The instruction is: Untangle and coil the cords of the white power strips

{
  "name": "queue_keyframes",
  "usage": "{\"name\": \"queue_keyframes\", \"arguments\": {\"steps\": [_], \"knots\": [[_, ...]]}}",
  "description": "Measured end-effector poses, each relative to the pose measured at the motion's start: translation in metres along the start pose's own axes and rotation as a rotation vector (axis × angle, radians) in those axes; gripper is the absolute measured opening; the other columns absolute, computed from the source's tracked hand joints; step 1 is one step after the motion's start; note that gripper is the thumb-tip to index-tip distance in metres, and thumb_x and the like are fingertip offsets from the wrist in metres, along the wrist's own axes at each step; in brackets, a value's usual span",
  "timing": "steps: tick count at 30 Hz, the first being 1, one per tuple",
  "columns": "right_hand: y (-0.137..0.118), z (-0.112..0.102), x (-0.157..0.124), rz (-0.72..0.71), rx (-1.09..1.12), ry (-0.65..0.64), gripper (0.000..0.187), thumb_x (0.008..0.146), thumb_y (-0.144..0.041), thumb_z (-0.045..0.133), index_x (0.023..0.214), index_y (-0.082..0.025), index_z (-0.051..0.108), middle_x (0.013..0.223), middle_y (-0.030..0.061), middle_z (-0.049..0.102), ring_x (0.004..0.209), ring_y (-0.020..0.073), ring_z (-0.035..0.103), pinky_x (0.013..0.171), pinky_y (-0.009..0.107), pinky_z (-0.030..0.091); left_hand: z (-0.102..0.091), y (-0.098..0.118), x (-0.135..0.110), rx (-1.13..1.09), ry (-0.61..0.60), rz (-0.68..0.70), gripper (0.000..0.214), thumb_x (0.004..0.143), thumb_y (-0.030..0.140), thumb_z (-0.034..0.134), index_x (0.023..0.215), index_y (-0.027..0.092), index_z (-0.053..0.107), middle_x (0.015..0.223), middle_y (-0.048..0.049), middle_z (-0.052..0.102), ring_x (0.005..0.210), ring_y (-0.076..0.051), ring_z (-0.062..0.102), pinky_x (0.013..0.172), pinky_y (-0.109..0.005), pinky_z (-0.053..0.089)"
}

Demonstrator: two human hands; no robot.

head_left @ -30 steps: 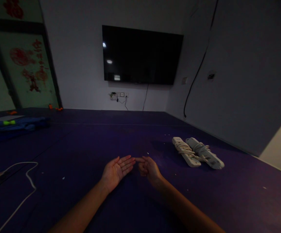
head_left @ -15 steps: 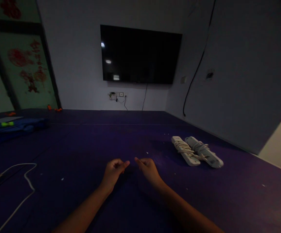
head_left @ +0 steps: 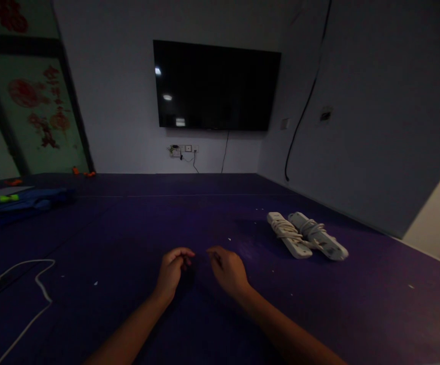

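My left hand (head_left: 171,268) hovers over the purple surface (head_left: 200,218) with its fingers loosely bent and apart, nothing between them. Facing it across a small gap, my right hand (head_left: 228,268) is bent inward at the fingers, thumb somewhat apart, and no object shows in it. The two hands do not touch. Nearest to my right hand, further right, lie two white power strips side by side: one power strip (head_left: 299,249) and another power strip (head_left: 333,247), each with its pale cord wound around it.
A white cable (head_left: 44,289) curves across the left side. Blue cloth (head_left: 47,197) with a yellow-green item lies at the far left. Small orange objects (head_left: 89,174) are near the door. On the wall hang a dark television (head_left: 216,86) and sockets (head_left: 188,148). White scraps dot the surface.
My fingers have shifted from curled with thumbs pointing at each other to a looser bend, thumbs drawn back. The view has turned slightly; the power strips stay in place.
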State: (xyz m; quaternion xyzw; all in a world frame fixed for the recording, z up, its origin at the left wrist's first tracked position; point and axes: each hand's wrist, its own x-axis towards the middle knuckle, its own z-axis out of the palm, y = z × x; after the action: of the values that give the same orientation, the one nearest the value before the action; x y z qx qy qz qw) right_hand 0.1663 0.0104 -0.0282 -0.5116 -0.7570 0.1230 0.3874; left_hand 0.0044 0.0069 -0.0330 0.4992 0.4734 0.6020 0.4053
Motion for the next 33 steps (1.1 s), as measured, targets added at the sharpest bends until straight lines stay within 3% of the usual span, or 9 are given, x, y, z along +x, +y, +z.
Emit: {"name": "queue_keyframes", "arguments": {"steps": [2,5,12,33], "knots": [[-0.0006,-0.0013,-0.0006,-0.067,0.023,0.0,0.038,0.075,-0.009,0.041,0.102,-0.02,0.065,0.082,0.0038,0.069,0.074,0.0144,0.06,0.067,0.023,0.039,-0.0004,0.0017,-0.0016,0.024,-0.002,0.059,0.023,0.053,0.016,0.04,0.054,0.017,0.062,0.059,-0.0041,0.061,0.058,-0.015,0.052,0.056,-0.025,0.036],[0.001,-0.0013,-0.001,-0.117,0.026,-0.01,0.048,0.067,0.001,0.036,0.096,-0.021,0.067,0.079,0.003,0.069,0.076,0.0139,0.061,0.069,0.023,0.04,-0.0006,0.0059,-0.0049,0.057,-0.014,0.078,0.019,0.05,0.014,0.037,0.043,0.018,0.054,0.045,-0.0014,0.052,0.048,-0.013,0.046,0.052,-0.024,0.034],[0.0046,0.0006,-0.0037,-0.15,-0.054,-0.011,0.036,0.07,-0.004,0.04,0.078,-0.022,0.07,0.061,0.0014,0.065,0.054,0.012,0.056,0.054,0.022,0.034,0.0003,0.0099,-0.0081,0.05,-0.013,0.009,0.016,0.045,0.016,0.034,0.039,0.019,0.048,0.033,0.002,0.04,0.035,-0.01,0.034,0.042,-0.022,0.024],[0.0066,-0.0042,-0.0049,-0.197,0.042,0.056,0.039,0.063,-0.004,0.039,0.07,-0.023,0.072,0.058,0.0003,0.066,0.049,0.0116,0.056,0.053,0.021,0.037,-0.0006,0.0054,-0.0083,0.048,-0.016,0.019,0.015,0.046,0.019,0.034,0.037,0.02,0.047,0.035,0.0028,0.033,0.038,-0.01,0.028,0.044,-0.023,0.019]]}}
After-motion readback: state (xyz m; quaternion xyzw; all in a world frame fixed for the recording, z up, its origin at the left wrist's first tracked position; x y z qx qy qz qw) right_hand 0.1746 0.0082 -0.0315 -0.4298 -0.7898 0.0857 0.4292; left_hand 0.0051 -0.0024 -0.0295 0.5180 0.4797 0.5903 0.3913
